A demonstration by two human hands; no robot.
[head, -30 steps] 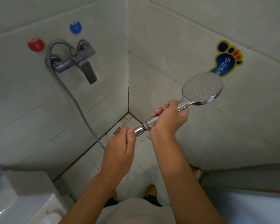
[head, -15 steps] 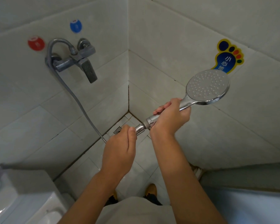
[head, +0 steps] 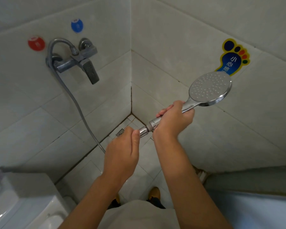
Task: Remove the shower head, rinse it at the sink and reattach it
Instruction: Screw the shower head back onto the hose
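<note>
right hand [head: 173,119] grips handle of round chrome shower head [head: 210,87], held over floor corner | left hand [head: 122,146] pinches chrome hose nut [head: 143,130] at handle base | risk: freed hose drops, or wet handle slips

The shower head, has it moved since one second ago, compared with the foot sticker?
Yes. The shower head has moved up and right; its top now overlaps the foot sticker.
</note>
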